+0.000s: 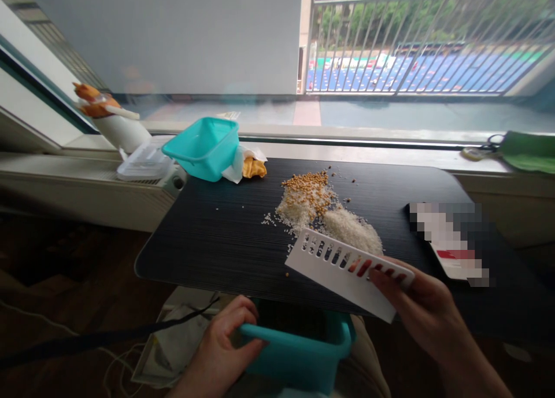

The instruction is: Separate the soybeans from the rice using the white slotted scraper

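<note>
My right hand (427, 305) grips one end of a white slotted plastic strip (338, 282), fingers curled behind its slots. The strip stands tilted on or just over the dark table, in front of a pile of white rice (353, 230). Behind and left of that lie yellow beans (306, 184), partly mixed with more rice. My left hand (234, 334) is closed on the rim of a teal plastic bin (299, 352), held below the table's front edge at my lap. The bin's inside is dark, so its contents cannot be made out.
On the dark table (212, 230) are a second teal bin (208, 149), a crumpled yellow-and-white wrapper (254, 165) and a blurred-out flat item (451, 242). A clear lid (145, 158) and a white container (121, 129) stand left. A green cloth (529, 152) lies on the sill.
</note>
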The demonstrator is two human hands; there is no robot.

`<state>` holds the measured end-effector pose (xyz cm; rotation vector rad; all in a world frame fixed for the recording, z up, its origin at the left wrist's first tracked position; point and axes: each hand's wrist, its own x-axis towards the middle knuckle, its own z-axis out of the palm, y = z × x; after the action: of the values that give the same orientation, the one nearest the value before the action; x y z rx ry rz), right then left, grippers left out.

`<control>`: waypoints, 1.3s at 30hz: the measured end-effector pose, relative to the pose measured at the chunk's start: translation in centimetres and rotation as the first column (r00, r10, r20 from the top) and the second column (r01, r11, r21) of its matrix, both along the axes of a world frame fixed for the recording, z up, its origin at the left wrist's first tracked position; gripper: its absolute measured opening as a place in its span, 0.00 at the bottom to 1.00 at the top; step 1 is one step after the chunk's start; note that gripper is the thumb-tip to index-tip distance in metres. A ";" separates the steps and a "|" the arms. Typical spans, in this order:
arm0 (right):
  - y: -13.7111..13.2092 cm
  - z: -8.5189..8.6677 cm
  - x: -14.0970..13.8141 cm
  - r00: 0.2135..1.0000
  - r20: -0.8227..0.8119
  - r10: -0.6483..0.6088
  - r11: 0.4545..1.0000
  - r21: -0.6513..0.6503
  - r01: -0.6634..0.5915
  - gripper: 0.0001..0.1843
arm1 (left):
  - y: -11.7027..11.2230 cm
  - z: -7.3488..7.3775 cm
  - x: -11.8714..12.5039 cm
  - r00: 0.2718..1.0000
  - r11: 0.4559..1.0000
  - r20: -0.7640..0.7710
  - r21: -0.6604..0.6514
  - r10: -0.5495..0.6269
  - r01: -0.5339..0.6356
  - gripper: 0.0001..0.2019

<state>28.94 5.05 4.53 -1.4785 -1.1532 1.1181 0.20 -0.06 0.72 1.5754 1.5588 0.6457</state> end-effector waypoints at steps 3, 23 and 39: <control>-0.3 0.5 -0.2 0.996 0.049 0.074 0.997 0.019 -0.075 0.12 | 0.1 0.0 -0.1 1.000 1.000 0.003 0.007 -0.008 0.008 0.08; 4.2 -0.7 2.1 0.945 -0.036 -0.324 0.942 0.079 0.326 0.12 | 0.3 -0.3 -0.4 0.999 0.998 -0.021 0.048 -0.031 0.032 0.08; 4.5 -2.2 3.4 0.963 -0.153 -0.220 0.974 0.014 0.225 0.15 | 0.2 -0.5 -0.6 0.998 0.998 -0.046 0.036 -0.045 0.047 0.08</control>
<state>32.31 9.51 2.33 -1.4337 -0.8728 1.0317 -0.38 0.16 0.17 1.6595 1.5469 0.6209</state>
